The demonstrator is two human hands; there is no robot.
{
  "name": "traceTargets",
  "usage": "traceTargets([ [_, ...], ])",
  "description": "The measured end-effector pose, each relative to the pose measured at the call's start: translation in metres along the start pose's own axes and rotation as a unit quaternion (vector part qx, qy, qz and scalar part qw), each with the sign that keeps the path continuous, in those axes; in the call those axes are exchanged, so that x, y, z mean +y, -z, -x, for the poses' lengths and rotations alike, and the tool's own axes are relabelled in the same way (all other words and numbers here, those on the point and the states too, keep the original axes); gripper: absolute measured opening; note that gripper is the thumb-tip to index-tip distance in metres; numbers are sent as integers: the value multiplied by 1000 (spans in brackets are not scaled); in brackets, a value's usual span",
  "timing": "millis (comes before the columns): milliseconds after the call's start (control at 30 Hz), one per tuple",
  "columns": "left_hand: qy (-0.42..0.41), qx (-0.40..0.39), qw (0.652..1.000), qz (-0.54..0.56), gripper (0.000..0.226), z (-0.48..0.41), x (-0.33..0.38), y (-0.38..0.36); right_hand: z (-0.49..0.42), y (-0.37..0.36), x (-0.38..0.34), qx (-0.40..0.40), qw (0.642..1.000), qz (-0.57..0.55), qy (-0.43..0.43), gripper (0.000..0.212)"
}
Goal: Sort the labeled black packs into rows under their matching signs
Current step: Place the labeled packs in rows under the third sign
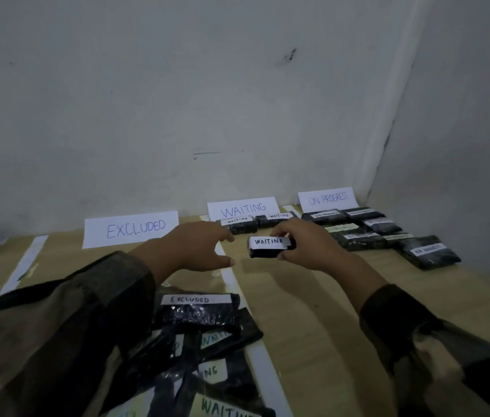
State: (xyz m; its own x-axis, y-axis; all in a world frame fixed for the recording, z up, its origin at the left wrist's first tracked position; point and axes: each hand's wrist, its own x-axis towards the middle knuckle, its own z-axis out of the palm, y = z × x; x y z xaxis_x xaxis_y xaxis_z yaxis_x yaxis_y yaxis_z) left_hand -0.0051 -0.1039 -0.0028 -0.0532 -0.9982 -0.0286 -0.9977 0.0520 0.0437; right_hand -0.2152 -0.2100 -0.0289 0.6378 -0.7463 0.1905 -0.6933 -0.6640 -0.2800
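Nearer than the WAITING sign (pixel 243 207), a WAITING pack (pixel 267 247) is being pinched label-up by the right hand (pixel 307 246), likely for placing there; the left hand (pixel 195 251) is being held open, empty.

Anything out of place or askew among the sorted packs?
Yes: the packs under the ON PROGRESS sign lie crowded and uneven, not in a row, and the nearest pack lies skewed, off to the right.
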Motion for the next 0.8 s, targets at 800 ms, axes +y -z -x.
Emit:
traceTargets([
  [800, 29, -56, 997, 40, 52, -103, 3, -46, -108, -38, 108, -39, 993, 83, -69, 47],
])
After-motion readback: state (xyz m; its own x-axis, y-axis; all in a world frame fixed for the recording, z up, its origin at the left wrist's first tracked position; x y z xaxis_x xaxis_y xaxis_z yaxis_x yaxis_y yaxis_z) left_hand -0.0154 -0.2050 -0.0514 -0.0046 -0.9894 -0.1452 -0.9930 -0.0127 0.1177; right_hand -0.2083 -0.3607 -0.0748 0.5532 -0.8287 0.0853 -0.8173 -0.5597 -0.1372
